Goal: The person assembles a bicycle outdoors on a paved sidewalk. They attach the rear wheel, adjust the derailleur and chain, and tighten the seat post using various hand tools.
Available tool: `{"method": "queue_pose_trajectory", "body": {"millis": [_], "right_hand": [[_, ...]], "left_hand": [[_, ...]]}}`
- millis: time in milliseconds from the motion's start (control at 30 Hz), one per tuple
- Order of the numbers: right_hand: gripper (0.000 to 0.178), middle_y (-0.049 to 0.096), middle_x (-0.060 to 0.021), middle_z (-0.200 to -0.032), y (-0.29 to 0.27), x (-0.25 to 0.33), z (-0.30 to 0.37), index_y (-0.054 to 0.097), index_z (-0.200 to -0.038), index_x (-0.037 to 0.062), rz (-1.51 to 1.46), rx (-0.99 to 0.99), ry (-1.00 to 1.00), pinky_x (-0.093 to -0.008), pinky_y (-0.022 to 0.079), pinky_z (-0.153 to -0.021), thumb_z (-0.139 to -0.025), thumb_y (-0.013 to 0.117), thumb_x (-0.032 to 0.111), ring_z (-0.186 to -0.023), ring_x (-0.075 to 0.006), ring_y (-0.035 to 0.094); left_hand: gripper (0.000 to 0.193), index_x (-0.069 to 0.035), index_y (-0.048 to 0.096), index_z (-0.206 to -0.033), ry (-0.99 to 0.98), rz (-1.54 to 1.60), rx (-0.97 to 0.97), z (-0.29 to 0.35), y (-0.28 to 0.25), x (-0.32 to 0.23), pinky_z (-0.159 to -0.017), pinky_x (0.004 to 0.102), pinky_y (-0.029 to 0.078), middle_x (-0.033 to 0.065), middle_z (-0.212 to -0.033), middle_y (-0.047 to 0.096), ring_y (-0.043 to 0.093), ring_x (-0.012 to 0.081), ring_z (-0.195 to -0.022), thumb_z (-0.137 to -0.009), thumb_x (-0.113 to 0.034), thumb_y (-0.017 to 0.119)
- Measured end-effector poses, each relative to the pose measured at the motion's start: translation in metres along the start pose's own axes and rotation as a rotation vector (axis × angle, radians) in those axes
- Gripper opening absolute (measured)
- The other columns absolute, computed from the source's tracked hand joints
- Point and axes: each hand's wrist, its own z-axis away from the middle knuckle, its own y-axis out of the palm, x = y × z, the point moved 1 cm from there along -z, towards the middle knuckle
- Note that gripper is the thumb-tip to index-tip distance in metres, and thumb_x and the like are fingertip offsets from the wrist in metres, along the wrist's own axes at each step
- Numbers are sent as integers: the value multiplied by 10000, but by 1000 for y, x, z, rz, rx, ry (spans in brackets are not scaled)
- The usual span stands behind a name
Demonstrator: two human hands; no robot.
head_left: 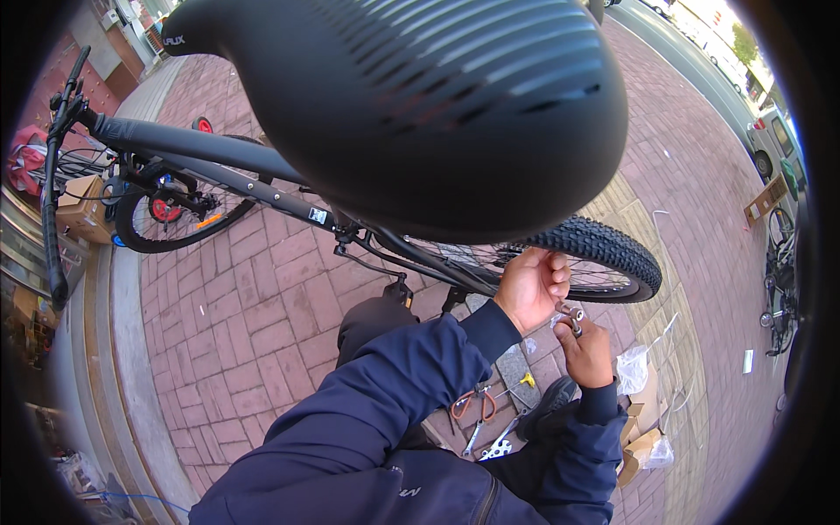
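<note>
Grasping a small silvery metal piece in the right hand, thumb against it. Curling the fingers of the left hand at 11 o'clock from there; impossible to tell whether around anything. Facing the knobby rear tire at 2 o'clock from the left hand, a broad black saddle at 11. Overlooking, from the right hand, orange-handled pliers and wrenches on brick paving at 8, clear plastic at 4, opened cardboard at 5.
</note>
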Motion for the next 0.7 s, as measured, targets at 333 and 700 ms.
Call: {"method": "queue_pose_trajectory", "body": {"millis": [333,700], "right_hand": [[248,641,-154,-722,-2,2,0,712,-1044,9,-1,11,16,-383,501,-642,-993,681,250,-648,-303,628],[311,679,-151,-779,-3,1,0,710,-1234,43,53,40,31,-382,519,-670,-990,674,232,-704,-322,675]], "left_hand": [[266,-91,586,-926,24,41,-16,1,0,1,-527,251,402,22,-815,584,536,134,-700,-1066,-304,509],[220,-74,599,-935,3,73,70,1,-9,1,-507,235,410,44,-859,620,548,135,-719,-1048,-256,548]]}}
